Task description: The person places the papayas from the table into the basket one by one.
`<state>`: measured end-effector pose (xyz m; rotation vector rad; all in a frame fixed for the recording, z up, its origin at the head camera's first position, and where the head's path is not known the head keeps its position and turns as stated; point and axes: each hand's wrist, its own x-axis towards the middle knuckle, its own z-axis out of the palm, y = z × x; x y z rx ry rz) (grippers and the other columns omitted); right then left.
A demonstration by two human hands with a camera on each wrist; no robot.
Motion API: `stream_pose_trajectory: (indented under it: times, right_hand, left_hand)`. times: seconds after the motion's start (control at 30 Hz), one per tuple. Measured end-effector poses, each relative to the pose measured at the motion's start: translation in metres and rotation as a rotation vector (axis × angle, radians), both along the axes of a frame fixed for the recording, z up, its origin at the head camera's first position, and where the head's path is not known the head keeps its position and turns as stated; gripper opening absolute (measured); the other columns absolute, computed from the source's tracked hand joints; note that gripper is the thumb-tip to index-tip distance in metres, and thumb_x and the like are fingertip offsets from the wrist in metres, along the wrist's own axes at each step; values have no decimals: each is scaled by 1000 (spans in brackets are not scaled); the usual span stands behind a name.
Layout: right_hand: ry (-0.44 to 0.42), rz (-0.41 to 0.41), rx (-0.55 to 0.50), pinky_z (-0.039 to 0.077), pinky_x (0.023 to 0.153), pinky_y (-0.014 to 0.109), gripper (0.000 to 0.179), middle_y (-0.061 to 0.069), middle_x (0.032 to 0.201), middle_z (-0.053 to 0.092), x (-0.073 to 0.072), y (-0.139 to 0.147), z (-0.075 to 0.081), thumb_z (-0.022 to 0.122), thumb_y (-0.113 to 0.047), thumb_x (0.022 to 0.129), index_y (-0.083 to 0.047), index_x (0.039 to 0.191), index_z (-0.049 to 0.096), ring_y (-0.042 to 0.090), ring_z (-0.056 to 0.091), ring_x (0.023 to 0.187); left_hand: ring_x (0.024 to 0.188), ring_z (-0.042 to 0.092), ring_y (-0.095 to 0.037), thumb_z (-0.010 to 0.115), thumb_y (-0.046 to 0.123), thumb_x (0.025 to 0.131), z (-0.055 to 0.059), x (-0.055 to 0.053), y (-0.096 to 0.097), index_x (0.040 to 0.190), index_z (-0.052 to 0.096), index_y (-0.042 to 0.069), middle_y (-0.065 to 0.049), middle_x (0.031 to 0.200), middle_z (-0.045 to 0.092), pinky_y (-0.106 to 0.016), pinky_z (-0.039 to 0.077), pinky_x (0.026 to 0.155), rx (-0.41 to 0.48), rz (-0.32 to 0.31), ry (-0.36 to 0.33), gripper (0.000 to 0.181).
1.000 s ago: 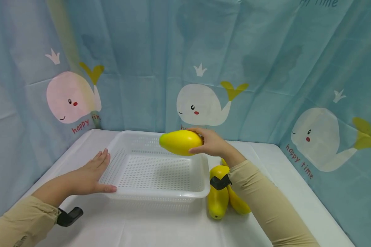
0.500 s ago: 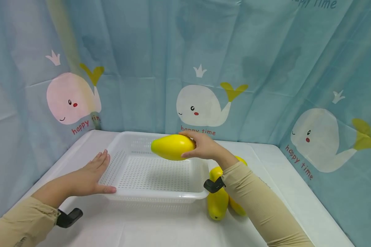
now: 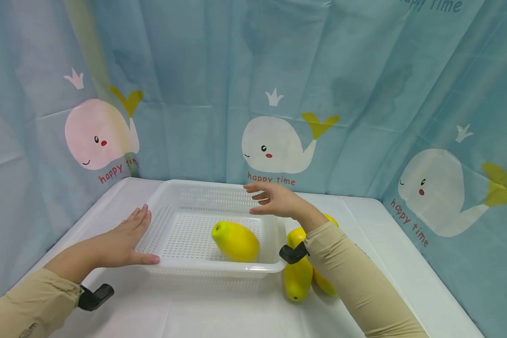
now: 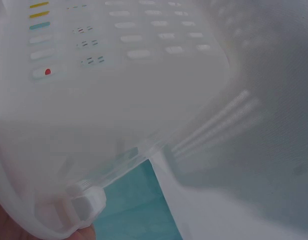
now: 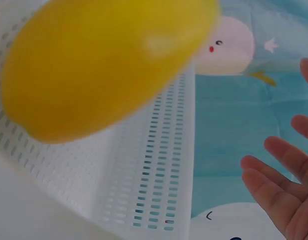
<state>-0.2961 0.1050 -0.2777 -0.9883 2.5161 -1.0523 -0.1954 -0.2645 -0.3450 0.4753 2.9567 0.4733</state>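
A yellow papaya [image 3: 238,242] with a greenish tip is inside the white perforated basket [image 3: 203,266], in its front right part. Blur softens the fruit [image 5: 104,65] in the right wrist view, and whether it touches the basket floor cannot be told. My right hand [image 3: 279,203] hovers over the basket's back right rim, fingers spread and holding nothing. On the basket's left rim rests my left hand [image 3: 120,241], its fingers straight and the thumb by the front left corner. The left wrist view shows the basket wall [image 4: 109,110] close up, with only bits of the hand at bottom left.
More yellow papayas [image 3: 297,281] lie on the white table [image 3: 219,310] to the right of the basket, partly hidden by the right forearm. A blue curtain [image 3: 186,136] with printed whales stands behind and on both sides.
My right hand carried the papaya left over the basket, then let it go. The fruit has dropped into the basket, and the hand stays above. The left hand has not moved.
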Motion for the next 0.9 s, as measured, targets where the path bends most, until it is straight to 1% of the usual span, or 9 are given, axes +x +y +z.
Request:
stream_pose_trajectory:
  times: [0.2,0.23,0.37,0.67,0.83,0.9]
  right_hand:
    - [4,8,-7,45,94,34,58,-1,134,47,-3,2,0,72,-23,80,-19,132,47,21,52,116]
    - [6,11,-11,45,94,34,59,-2,134,48,-7,3,-2,73,-24,79,-20,132,48,21,52,116]
    - [-3,22,-22,44,95,37,58,-1,134,48,-8,4,-2,73,-25,79,-19,131,48,24,51,117]
    - [-15,9,-22,44,95,34,56,-1,134,48,-7,10,-2,72,-24,79,-20,130,49,24,50,118]
    - [0,-13,-11,44,95,33,55,0,132,50,-5,19,4,71,-25,80,-19,131,50,21,51,117]
    - [15,-17,-19,44,95,35,54,2,132,50,-5,23,6,71,-25,80,-18,130,50,22,52,117]
  left_hand:
    - [135,-2,-45,65,69,62,0,0,2,141,5,-12,-28,149,-4,-66,10,100,-14,14,-2,128]
    - [135,-2,-45,64,69,61,0,0,2,141,5,-11,-28,149,-4,-66,10,99,-19,16,-1,128]
    - [135,-1,-45,63,71,60,0,1,3,142,5,-10,-27,149,-4,-65,11,99,-36,23,4,129]
    - [135,0,-44,63,71,61,2,0,3,142,6,-9,-26,149,-5,-65,10,100,-36,18,-4,128]
    - [135,-1,-44,63,71,61,2,1,3,142,6,-9,-26,150,-5,-65,10,99,-35,14,-4,127]
    - [135,-1,-44,63,71,61,3,1,3,142,6,-9,-26,150,-5,-65,11,99,-35,14,-6,127]
